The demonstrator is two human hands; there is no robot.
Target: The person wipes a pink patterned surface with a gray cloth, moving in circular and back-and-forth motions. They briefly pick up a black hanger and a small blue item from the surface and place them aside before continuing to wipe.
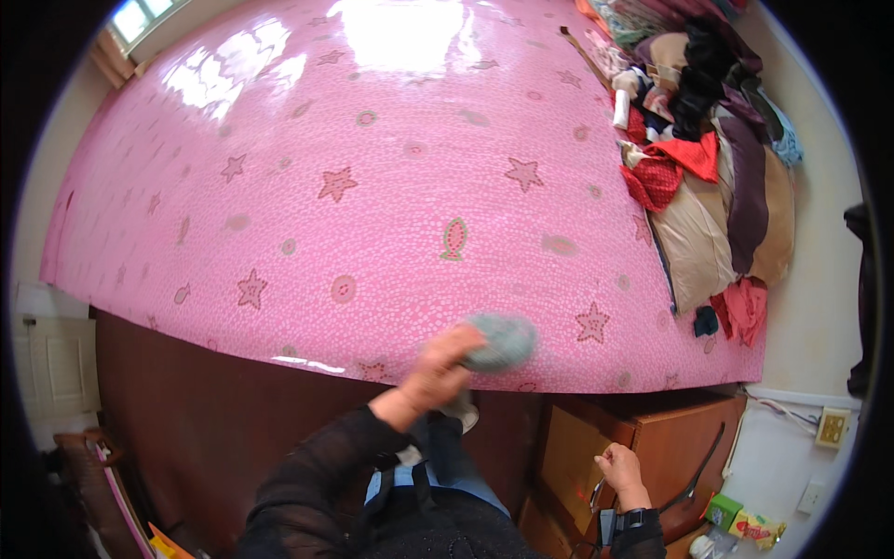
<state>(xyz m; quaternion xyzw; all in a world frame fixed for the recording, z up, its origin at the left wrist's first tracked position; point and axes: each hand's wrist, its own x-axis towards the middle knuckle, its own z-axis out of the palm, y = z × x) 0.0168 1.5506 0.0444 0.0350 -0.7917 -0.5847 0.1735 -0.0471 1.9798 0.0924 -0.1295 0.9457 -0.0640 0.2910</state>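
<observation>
My left hand is closed on a bunched grey-green cloth, blurred by motion. It is at the near edge of a large bed-like platform covered with a glossy pink sheet printed with stars, fish and rings. The cloth appears to rest on this cover, though the blur hides the exact contact. Lower right, my right hand is curled into a fist beside the wooden cabinet. Nothing shows in its fingers. A dark band circles that wrist.
Clothes and folded bedding are heaped along the platform's right side, by the wall. A long-handled brown stick lies beside the heap. A socket and small packets are at the lower right. A window is at the far left.
</observation>
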